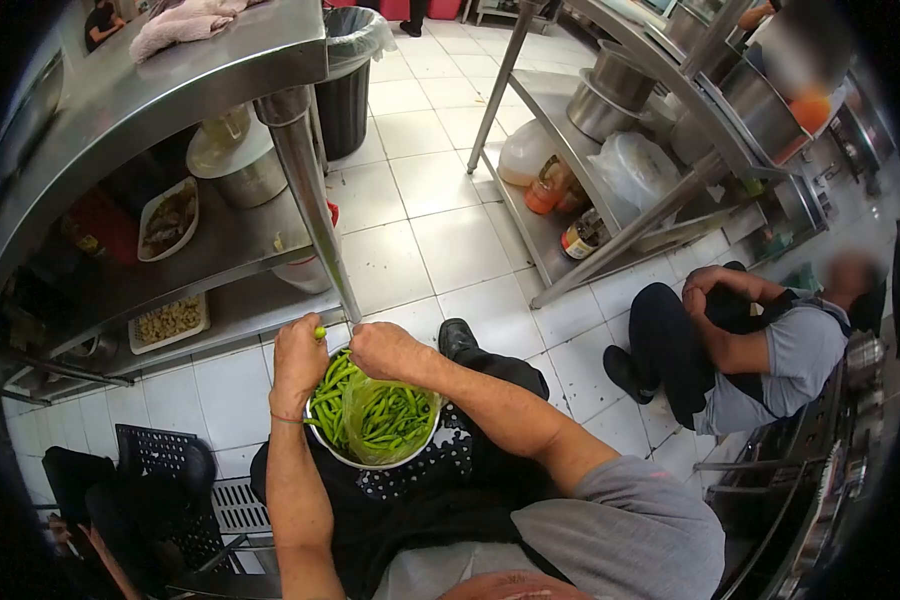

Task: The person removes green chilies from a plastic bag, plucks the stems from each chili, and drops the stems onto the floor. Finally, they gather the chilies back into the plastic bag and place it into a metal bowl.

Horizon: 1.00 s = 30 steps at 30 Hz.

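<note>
A round white-rimmed pot (390, 464) rests on my lap, filled with green chili peppers (335, 395). Some of the peppers lie in a clear plastic bag (353, 405) inside it. Above the pot's far left rim, my left hand (300, 362) is closed on a green chili pepper (319, 331), whose end pokes out by the thumb. Close beside it, my right hand (385, 351) is curled closed over the far rim. Its fingers hide whatever they may hold.
A steel table (200, 60) with loaded lower shelves stands at left, a black bin (345, 110) behind it. Another steel rack (610, 175) holds pots and jars at right. A seated person (740, 345) is close on my right; a black chair (160, 450) stands at left.
</note>
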Each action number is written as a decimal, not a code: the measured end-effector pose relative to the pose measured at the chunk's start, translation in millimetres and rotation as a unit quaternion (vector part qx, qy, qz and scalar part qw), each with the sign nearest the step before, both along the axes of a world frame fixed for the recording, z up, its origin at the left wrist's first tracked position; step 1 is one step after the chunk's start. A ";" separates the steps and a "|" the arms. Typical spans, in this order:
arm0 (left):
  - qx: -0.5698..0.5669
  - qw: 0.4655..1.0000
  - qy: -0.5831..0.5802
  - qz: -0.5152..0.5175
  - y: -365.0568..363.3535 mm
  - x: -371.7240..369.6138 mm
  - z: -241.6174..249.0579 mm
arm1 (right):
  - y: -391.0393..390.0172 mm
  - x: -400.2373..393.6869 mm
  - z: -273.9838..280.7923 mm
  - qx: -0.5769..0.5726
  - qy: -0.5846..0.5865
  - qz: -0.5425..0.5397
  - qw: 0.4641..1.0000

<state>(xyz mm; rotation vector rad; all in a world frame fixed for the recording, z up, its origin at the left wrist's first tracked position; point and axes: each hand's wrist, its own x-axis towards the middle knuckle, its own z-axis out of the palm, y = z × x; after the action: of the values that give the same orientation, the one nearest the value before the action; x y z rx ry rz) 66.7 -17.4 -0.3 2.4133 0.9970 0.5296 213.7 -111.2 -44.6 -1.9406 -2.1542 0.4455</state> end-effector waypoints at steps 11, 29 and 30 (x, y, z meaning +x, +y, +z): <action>-0.026 1.000 -0.014 0.001 2.9 -0.3 8.9 | -0.9 0.3 17.2 -0.005 0.059 0.002 0.998; -0.274 0.922 -0.240 0.130 21.9 -1.5 0.1 | -2.2 -4.1 34.6 -0.002 0.200 0.027 0.979; -0.272 0.922 -0.245 0.129 23.2 -1.6 -4.0 | -2.1 -4.9 34.8 0.004 0.212 0.024 0.977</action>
<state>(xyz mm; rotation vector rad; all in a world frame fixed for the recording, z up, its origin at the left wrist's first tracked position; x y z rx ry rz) 65.1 5.8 -4.3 1.5645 1.0613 0.7799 208.8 -113.3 -9.9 -1.6103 -1.9217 0.7777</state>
